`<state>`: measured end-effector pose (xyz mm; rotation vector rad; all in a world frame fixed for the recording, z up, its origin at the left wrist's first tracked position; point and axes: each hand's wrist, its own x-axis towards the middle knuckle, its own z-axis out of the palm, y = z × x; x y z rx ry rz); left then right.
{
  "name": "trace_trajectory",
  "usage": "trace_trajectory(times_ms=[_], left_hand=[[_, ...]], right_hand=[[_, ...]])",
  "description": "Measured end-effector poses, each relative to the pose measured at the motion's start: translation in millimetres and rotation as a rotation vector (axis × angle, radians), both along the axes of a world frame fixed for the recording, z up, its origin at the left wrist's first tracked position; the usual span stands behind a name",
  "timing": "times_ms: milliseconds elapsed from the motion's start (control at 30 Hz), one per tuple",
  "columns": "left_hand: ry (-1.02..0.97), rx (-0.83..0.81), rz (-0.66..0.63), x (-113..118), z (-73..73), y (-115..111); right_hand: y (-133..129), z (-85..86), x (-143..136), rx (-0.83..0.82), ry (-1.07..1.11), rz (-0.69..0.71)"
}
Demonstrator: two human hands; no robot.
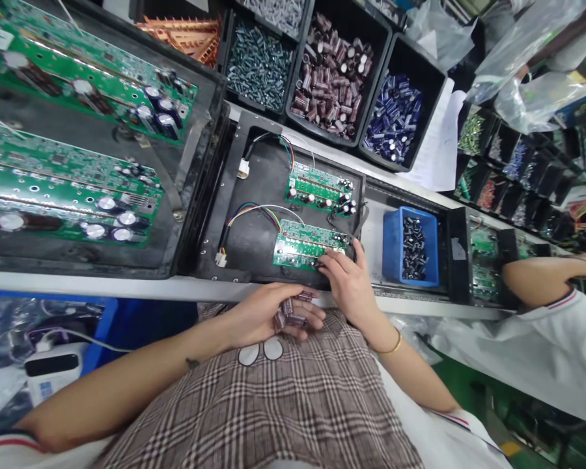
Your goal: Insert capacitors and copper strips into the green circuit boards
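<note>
Our left grip (269, 311) curls loosely around several brown capacitors (295, 319), just beside the front edge of the desk (195, 290). Our right grip (349, 280) rests its fingertips on the nearer circuit board (290, 253), lying in the black tray (251, 255); we cannot tell whether they pinch anything. We could drop a capacitor if the left fingers slackened, or skew the board by pressing unevenly.

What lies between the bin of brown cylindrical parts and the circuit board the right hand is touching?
In the head view, a second green circuit board, then the black tray's far rim, lie between the touched board and the bin.
</note>
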<state>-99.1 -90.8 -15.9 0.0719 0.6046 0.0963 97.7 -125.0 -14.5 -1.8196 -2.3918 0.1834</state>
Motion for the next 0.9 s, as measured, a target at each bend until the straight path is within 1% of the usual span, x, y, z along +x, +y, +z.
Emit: trace_trajectory(times_ms=[133, 200, 267, 333, 367, 433, 500, 567, 700, 800, 900], left_hand=[[0.034, 0.073, 0.065, -2.7, -2.0, -1.8], [0.027, 0.081, 0.091, -4.2, -1.7, -3.0], [0.004, 0.084, 0.098, -5.6, 0.0, -3.8], [-0.017, 0.088, 0.105, -6.3, 2.5, -4.5], [-0.015, 0.094, 0.115, -6.3, 3.8, -4.9], [0.013, 0.116, 0.141, -5.8, 5.9, -6.0], [0.045, 0.117, 0.150, -5.2, 6.8, -7.0], [0.049, 0.080, 0.146, -5.7, 6.6, -7.5], [0.017, -0.016, 0.144, -10.8, 4.6, -6.1], [-0.003, 0.002, 0.150, -16.0, 3.6, -5.1], [0.006, 0.062, 0.149, -20.9, 3.1, -5.5]], right_hand=[[-2.2, -6.1, 1.3, 0.072, -0.022, 0.071], [-2.9, -5.3, 1.3, 0.098, 0.004, 0.111], [-3.7, 2.2, -1.3, 0.112, 0.065, 0.089], [-5.6, 15.7, -7.3, 0.101, 0.144, 0.039], [-7.0, 23.4, -11.5, 0.079, 0.181, 0.035], [-9.7, 36.3, -20.7, 0.015, 0.235, 0.081], [-10.8, 41.7, -28.2, -0.028, 0.270, 0.130], [-8.5, 38.1, -31.7, -0.024, 0.279, 0.098], [4.2, 15.1, -29.2, 0.016, 0.225, -0.032], [12.2, 0.0, -26.9, 0.020, 0.194, -0.048], [14.4, -5.0, -27.3, 0.017, 0.176, -0.034]])
